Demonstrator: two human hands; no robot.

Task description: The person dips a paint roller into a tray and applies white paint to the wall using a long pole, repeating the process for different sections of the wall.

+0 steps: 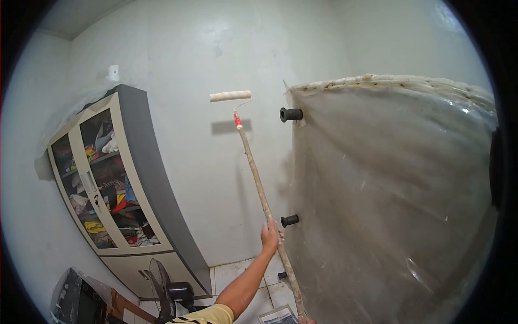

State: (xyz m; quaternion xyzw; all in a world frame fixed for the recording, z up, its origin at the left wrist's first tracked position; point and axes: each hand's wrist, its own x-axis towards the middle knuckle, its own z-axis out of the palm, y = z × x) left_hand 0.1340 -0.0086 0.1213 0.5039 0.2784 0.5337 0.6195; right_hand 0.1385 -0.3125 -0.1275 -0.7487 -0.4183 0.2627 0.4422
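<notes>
A paint roller [231, 96] with a pale sleeve and a red grip sits at the top of a long wooden pole [256, 174]. Its shadow falls lower on the pale wall [183, 81], so the roller appears held off the surface. My left hand [271, 236] is wrapped around the pole about two thirds of the way down. At the bottom edge, my right hand [306, 320] is at the pole's lower end, mostly cut off by the frame.
On the left stands a cabinet [145, 146] with clothes behind glass doors. A fan [162, 286] and a dark boxy appliance [81, 302] are below it. To the right, a plastic-covered upright mattress [388, 205] has black feet jutting out. Newspaper [279, 316] lies on the tiles.
</notes>
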